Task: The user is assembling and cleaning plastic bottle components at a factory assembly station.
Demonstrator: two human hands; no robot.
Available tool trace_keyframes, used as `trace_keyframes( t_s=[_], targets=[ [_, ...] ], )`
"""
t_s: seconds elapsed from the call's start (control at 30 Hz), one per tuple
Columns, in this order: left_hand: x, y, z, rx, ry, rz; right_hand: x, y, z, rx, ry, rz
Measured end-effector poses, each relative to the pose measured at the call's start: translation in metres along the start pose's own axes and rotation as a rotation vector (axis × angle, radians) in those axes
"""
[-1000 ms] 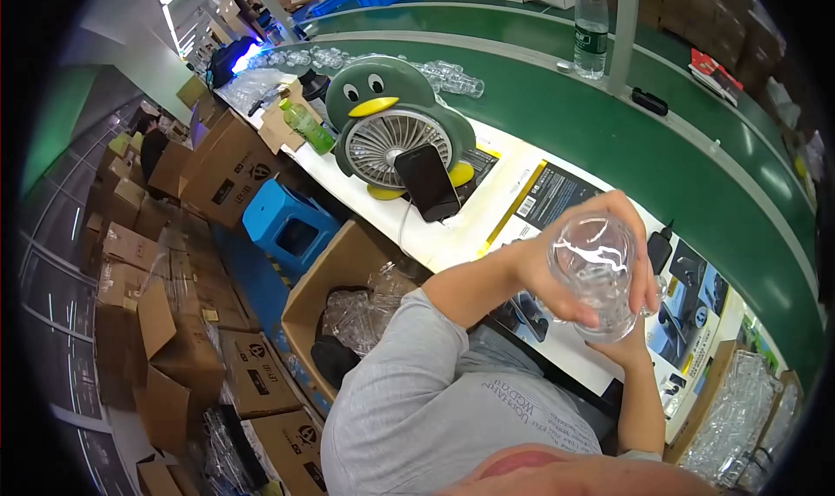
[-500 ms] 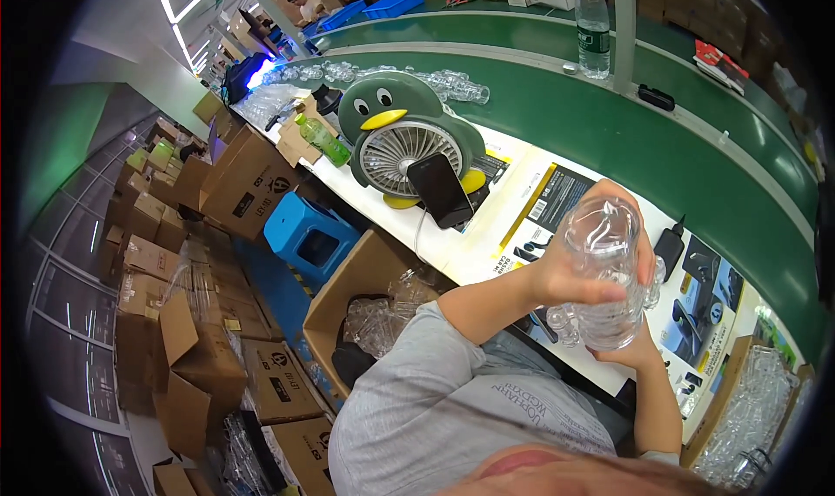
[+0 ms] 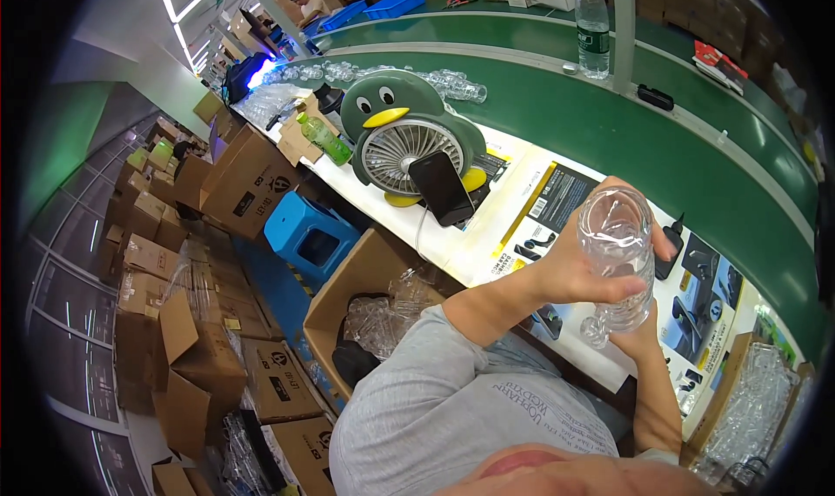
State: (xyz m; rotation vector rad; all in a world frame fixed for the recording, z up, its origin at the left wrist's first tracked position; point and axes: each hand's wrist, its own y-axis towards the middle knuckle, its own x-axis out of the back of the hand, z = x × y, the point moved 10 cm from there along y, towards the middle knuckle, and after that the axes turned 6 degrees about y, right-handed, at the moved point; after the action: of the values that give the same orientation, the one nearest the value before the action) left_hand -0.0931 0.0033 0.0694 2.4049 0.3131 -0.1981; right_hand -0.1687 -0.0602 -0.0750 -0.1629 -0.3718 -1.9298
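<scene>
A clear plastic bottle with ridged sides and a small round knob low on it is held above the white table, right of centre. My left hand wraps round its side, the thumb across the front and fingertips showing at the far side. Under the bottle's lower end is my right hand, its fingers mostly hidden behind the plastic. On the table beneath lie printed sheets with product pictures. A black device with a cable lies just beyond the hands.
A green penguin-shaped fan stands with a phone leaning on it. Beyond runs a green conveyor, with clear bottles on it. Cartons hold clear plastic pieces at lower right and beside me. A blue stool stands left.
The bottle has turned and shifted slightly right in my hands; one knob shows now where two showed before. Both hands have stayed on it.
</scene>
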Motion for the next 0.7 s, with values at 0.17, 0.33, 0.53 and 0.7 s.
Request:
trace_keyframes(
  t_s=[0.17, 0.33, 0.53, 0.7],
  targets=[
    [0.009, -0.009, 0.017, 0.007, -0.016, -0.165, 0.011, -0.001, -0.011, -0.079, 0.070, -0.186],
    [-0.006, -0.006, 0.007, -0.047, 0.048, -0.049, 0.016, -0.004, 0.004, 0.069, 0.056, -0.195],
    [-0.026, -0.007, -0.001, -0.091, 0.142, -0.014, 0.005, -0.007, -0.065, -0.114, 0.399, -0.153],
    [-0.077, 0.018, -0.019, -0.395, 0.510, 0.240, 0.067, -0.030, -0.070, 0.029, 0.052, -0.451]
  ],
)
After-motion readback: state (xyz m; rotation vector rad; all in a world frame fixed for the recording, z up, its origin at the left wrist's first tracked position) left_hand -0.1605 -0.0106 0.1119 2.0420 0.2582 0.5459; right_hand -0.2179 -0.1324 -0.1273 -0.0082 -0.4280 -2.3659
